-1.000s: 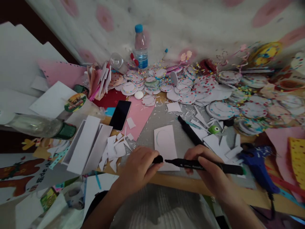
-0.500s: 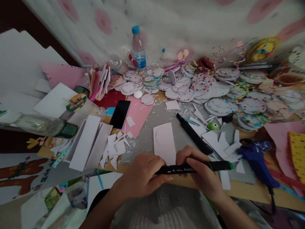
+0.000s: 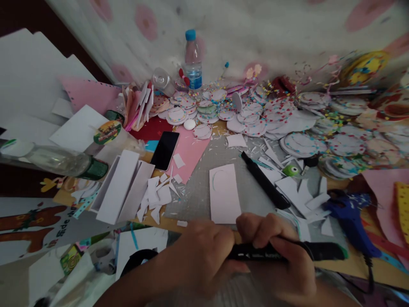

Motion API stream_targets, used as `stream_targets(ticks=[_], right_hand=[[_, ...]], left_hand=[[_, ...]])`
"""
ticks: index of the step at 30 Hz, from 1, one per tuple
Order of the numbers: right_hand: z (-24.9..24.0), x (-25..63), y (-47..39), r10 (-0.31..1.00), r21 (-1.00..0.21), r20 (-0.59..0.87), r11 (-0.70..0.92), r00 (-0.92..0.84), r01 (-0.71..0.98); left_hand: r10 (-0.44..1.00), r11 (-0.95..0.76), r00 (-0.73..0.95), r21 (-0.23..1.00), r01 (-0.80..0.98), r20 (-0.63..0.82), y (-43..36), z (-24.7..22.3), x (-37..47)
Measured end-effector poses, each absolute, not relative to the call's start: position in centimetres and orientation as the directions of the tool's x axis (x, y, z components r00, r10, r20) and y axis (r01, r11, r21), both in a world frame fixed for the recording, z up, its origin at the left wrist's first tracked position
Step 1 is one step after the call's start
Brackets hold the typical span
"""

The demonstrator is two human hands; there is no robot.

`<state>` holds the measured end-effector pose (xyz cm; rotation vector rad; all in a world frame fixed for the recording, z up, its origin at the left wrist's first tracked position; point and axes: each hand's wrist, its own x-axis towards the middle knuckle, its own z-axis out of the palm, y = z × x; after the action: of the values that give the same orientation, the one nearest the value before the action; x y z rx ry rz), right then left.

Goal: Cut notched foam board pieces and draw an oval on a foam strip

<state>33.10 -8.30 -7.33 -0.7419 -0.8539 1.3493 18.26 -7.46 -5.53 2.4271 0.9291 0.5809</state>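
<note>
A black marker [image 3: 260, 252] with a green end lies level between my two hands, close to my body at the table's front edge. My left hand [image 3: 203, 251] is closed round its left end, which is hidden in the fist. Further along the barrel, my right hand [image 3: 281, 249] grips it with curled fingers, and the green end sticks out to the right. Just beyond my hands a pale pink card [image 3: 224, 196] lies on the grey cutting mat [image 3: 194, 192], with a thin curved line drawn on it. A second black marker [image 3: 265, 181] rests at an angle right of the card.
White paper scraps [image 3: 156, 194] and an open white box [image 3: 119, 187] lie left, near a phone [image 3: 165, 150]. A blue glue gun [image 3: 353, 221] is at right. Several stacks of decorated paper discs [image 3: 303, 143] and a water bottle [image 3: 193, 62] line the back.
Both hands have come down and closer to my body with the marker. My right hand has shifted right along with the green end. The view has tilted slightly.
</note>
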Motion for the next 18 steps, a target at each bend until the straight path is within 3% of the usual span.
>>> stream_targets(ticks=[4, 10, 13, 18], right_hand=[[-6.9, 33.0, -8.7, 0.976, -0.870, 0.218, 0.204, 0.022, -0.449], [-6.8, 33.2, -9.1, 0.971, -0.884, 0.231, 0.237, 0.063, -0.402], [-7.4, 33.1, -8.3, 0.991, -0.902, 0.135, 0.113, -0.022, -0.417], [-9.0, 34.1, -6.6, 0.980, -0.933, -0.093, -0.147, -0.176, -0.329]], left_hand=[[0.636, -0.748, 0.719, 0.455, 0.483, 0.282, -7.6, -4.8, 18.4], [0.560, -0.809, 0.760, 0.416, 0.415, 0.331, -7.2, -5.1, 18.6], [0.604, -0.776, 0.740, 0.433, 0.459, 0.296, -6.3, -5.6, 18.0], [0.732, -0.560, 0.674, 0.655, 0.508, 0.103, -5.2, -5.9, 16.2]])
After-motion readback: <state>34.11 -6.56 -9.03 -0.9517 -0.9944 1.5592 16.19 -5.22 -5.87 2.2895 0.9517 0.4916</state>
